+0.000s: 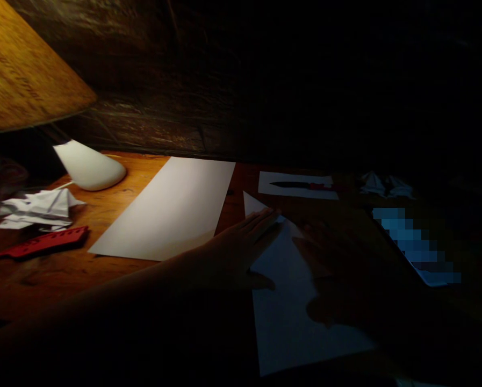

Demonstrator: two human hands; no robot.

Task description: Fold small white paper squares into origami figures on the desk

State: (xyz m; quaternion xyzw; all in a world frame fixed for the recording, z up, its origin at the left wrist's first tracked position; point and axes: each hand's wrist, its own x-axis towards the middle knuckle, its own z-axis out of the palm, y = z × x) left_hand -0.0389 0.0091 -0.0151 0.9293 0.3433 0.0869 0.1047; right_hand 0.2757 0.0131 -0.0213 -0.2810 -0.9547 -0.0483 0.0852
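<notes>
A sheet of white paper (289, 312) lies in shadow on the wooden table, its far end slanting to a pointed corner as if folded. My left hand (249, 250) rests on its left side, fingers stretched out flat near the point and thumb apart on the paper. Over the paper's right edge lies my right hand (329, 269), very dark, with its fingers extended toward the fold and its thumb lower down. Neither hand is wrapped round anything. The shadow hides the details of the fold and much of the right hand.
Left of my hands lies a plain white sheet (176, 209). A lamp (91, 166), crumpled folded paper (43, 209) and a red comb-like piece (47, 242) stand farther left. Behind, a knife (293, 185) lies on a paper strip. At right are folded papers (373, 184) and a lit phone (414, 247).
</notes>
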